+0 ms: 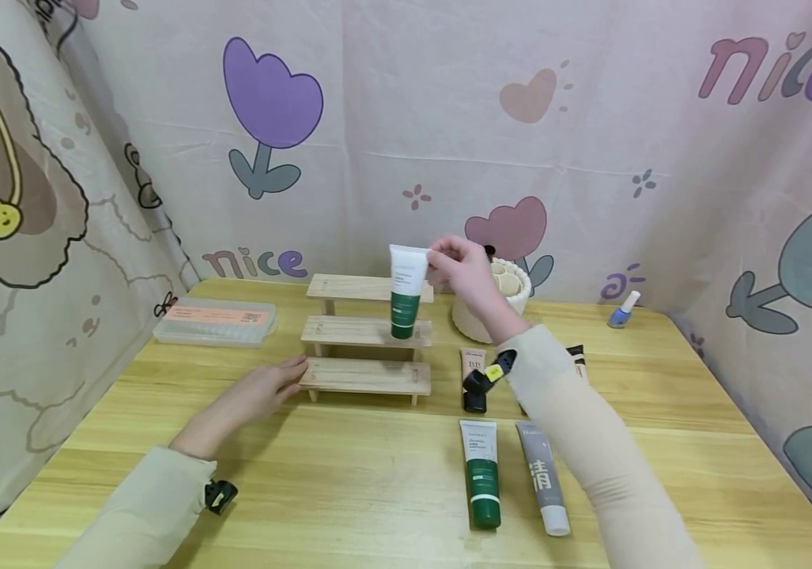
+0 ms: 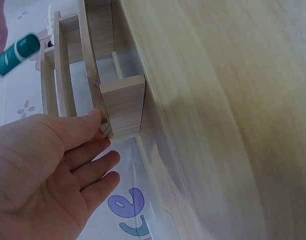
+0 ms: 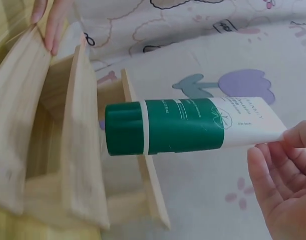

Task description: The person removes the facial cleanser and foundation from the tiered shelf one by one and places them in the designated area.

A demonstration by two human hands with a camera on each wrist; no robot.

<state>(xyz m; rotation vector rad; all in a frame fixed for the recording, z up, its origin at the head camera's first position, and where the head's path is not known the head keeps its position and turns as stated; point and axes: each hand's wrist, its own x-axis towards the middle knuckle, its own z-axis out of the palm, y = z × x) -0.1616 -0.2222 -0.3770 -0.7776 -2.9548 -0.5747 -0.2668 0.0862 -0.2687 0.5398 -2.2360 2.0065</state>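
My right hand (image 1: 470,273) pinches the flat white end of a green-and-white squeeze tube (image 1: 406,294), whose green cap points down. In the head view the tube overlaps the upper and middle tiers of a three-tier wooden stand (image 1: 366,375). The right wrist view shows thumb and fingertips on one corner of the tube (image 3: 183,125). At the left end of the stand's lowest tier, my left hand (image 1: 256,395) pinches the board's edge between thumb and forefinger. Its other fingers are loosely curled in the left wrist view, beside the stand's end leg (image 2: 123,106).
Right of the stand lie a BB tube (image 1: 474,379), another green-and-white tube (image 1: 480,474), a grey tube (image 1: 542,478) and a black-ended tube (image 1: 578,357) partly behind my sleeve. A white round holder (image 1: 473,320), blue nail polish (image 1: 621,314) and a clear case (image 1: 213,322) stand farther back.
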